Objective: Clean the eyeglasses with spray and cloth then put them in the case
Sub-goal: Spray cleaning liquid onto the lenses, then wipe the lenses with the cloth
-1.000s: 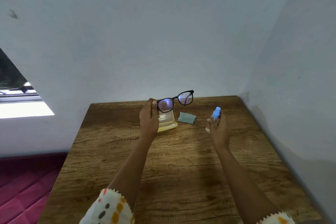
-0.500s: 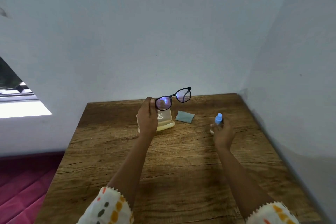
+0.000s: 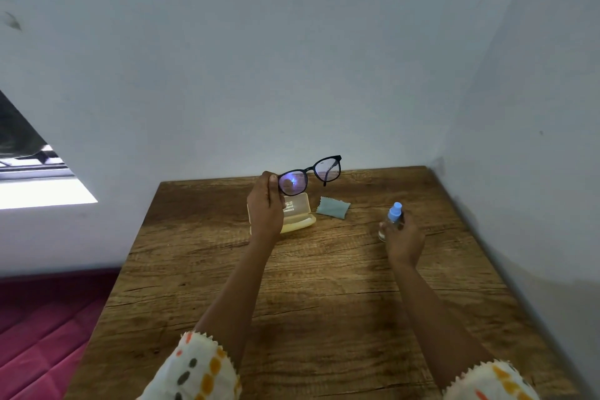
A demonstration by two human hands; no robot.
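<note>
Here the left hand (image 3: 266,211) holds one pair of eyeglasses (image 3: 310,174) up above the far part of the bench (image 3: 324,286), pinching the frame at its left end between thumb and fingers. The black frame runs with its long axis left to right, tilted so that the right lens sits higher than the left one. The lenses face back toward the camera, and the one by the hand shows a bluish reflection. One temple arm shows behind the right lens, angling downward; the other cannot be made out.

The right hand (image 3: 404,237) is closed around one small spray bottle (image 3: 391,221), clear in the body with a light blue top. The bottle stands nearly upright, its top pointing up and leaning slightly right, and its base is at or just above the wood; which of these cannot be told.

One pale yellow case (image 3: 297,216) lies open on the bench directly behind the left hand, partly hidden by it, its long axis left to right and its lid raised toward the wall. Small printed lines show inside the lid but are too small to read. Just right of the case lies one grey-green cloth (image 3: 333,207), flat on the wood, apart from both hands.

Both forearms reach forward from patterned sleeves (image 3: 198,370) at the near edge.
</note>
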